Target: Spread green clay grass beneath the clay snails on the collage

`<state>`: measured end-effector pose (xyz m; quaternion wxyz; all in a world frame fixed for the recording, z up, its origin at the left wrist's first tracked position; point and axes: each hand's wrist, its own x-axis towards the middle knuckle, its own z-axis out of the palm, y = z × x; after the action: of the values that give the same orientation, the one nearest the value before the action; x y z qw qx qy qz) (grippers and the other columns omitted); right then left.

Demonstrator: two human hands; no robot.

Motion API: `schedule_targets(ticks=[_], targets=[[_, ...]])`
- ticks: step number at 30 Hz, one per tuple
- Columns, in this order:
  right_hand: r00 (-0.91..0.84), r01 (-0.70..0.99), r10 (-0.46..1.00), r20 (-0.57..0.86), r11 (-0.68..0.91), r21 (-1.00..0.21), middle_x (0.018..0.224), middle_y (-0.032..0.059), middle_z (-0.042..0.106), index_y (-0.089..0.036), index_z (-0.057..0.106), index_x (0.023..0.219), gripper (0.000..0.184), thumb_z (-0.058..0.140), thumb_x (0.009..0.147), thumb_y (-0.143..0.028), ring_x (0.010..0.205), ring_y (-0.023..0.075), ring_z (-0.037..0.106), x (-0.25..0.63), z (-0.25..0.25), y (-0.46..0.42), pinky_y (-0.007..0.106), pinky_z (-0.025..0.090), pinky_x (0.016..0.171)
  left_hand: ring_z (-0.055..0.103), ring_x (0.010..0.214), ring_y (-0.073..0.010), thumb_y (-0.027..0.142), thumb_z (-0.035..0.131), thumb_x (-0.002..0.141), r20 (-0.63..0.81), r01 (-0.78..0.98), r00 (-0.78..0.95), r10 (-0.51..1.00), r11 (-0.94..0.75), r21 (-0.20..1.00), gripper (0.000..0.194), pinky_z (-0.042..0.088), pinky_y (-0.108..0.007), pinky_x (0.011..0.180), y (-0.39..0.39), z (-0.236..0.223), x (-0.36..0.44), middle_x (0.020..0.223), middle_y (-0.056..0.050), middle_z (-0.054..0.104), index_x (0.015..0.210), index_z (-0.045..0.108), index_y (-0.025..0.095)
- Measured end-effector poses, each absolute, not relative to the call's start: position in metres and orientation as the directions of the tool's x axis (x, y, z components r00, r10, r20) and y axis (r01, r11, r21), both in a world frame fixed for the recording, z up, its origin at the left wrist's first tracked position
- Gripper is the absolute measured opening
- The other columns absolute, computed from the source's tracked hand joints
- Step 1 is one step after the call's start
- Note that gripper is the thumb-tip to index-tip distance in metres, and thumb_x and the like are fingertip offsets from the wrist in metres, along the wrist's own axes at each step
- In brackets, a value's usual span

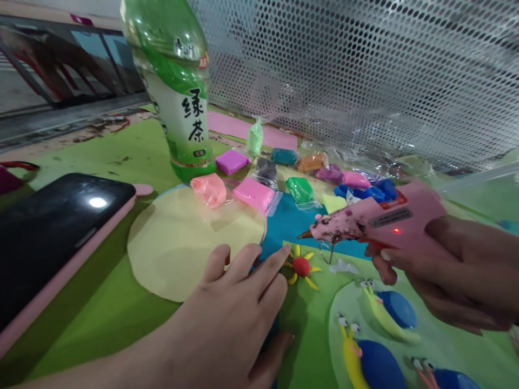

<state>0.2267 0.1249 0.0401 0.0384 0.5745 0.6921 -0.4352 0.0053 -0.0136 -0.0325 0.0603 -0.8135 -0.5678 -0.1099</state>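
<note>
Beyond the left hand [237,308] — a bottle [178,116] labelled 绿茶.

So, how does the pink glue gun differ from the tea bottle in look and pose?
The glue gun is pink with dark stains; the bottle is green with a pale label.
The glue gun is gripped in the right hand, pointing left; the bottle stands on the green tabletop.
The glue gun shows a red light; the bottle shows dark printed characters.
</note>
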Motion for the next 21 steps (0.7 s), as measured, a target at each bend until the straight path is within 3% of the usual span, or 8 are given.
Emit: schedule_targets(ticks=[2,10,15,21], targets=[[-0.268,0.855,0.737,-0.62,-0.114,-0.506,0.027,-0.0025,0.036,-0.028,0.058,0.066,0.05,0.055,0.057,-0.077,0.024,0.0077,0.02,0.229,0.038,0.126,0.02,0.016,0.026,0.047,0.105,-0.0262,0.044,0.032,0.086,0.247,0.941,0.317,0.915,-0.336,0.034,0.036,0.033,-0.046,0.082,-0.013,-0.032,0.005,0.127,0.002,0.054,0.101,0.058,0.023],[-0.191,0.879,0.774,-0.603,-0.138,-0.456,0.027,-0.0037,0.038,-0.025,0.051,0.064,0.059,0.056,0.048,-0.081,0.026,0.0072,0.024,0.22,0.048,0.122,0.021,0.023,0.03,0.047,0.105,-0.0279,0.048,0.038,0.082,0.378,0.959,0.268,0.886,-0.284,-0.016,0.036,0.027,-0.046,0.08,-0.013,-0.035,0.004,0.125,0.0,0.056,0.093,0.06,0.022],[-0.245,0.864,0.786,-0.568,-0.089,-0.496,0.026,-0.0049,0.037,-0.024,0.052,0.066,0.056,0.053,0.055,-0.079,0.025,0.0068,0.023,0.22,0.051,0.121,0.022,0.03,0.032,0.049,0.103,-0.0265,0.045,0.039,0.083,0.359,0.942,0.311,0.88,-0.335,0.005,0.034,0.026,-0.044,0.081,-0.011,-0.033,0.003,0.124,0.002,0.057,0.097,0.06,0.023],[-0.312,0.788,0.77,-0.557,-0.117,-0.604,0.03,-0.007,0.04,-0.024,0.053,0.071,0.043,0.061,0.064,-0.065,0.026,0.0066,0.024,0.226,0.048,0.123,0.021,0.028,0.03,0.049,0.103,-0.0241,0.046,0.04,0.085,0.282,0.931,0.345,0.895,-0.365,0.02,0.032,0.029,-0.042,0.082,-0.013,-0.029,-0.002,0.13,0.002,0.052,0.101,0.057,0.025]])
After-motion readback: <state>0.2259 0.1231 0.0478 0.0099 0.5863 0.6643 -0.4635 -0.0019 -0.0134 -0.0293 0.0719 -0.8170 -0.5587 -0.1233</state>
